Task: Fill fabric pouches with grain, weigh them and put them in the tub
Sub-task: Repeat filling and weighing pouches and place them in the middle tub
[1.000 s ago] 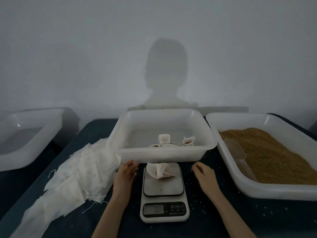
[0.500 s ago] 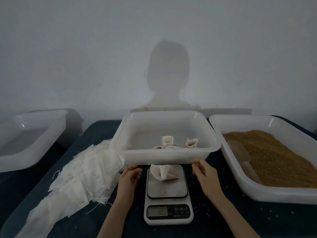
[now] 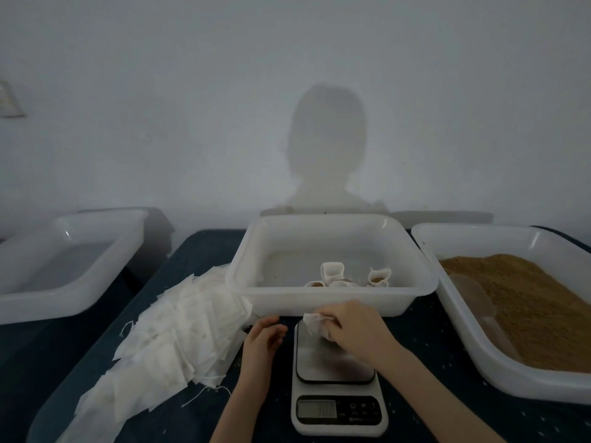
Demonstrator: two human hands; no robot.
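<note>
Dark desk (image 3: 447, 330), cut off at the lower edge. Right of the scale (image 3: 337, 378), a white tub of brown grain (image 3: 527, 302), cropped by the frame, a translucent scoop (image 3: 473, 295) half sunk in it. Behind the scale, the middle tub (image 3: 331, 297) with a few filled pouches (image 3: 332, 273), their lower parts hidden by its near wall. Far left of the scale, another tub (image 3: 64, 270), contents hard to make out. Left of the scale, a heap of flat empty pouches (image 3: 172, 337). Over the scale's plate, right hand (image 3: 355, 327), fingers curled round a pouch (image 3: 315, 322), mostly hidden. Just left of the scale, left hand (image 3: 263, 342), fingers loosely bent, holding nothing. Display digits unreadable.
</note>
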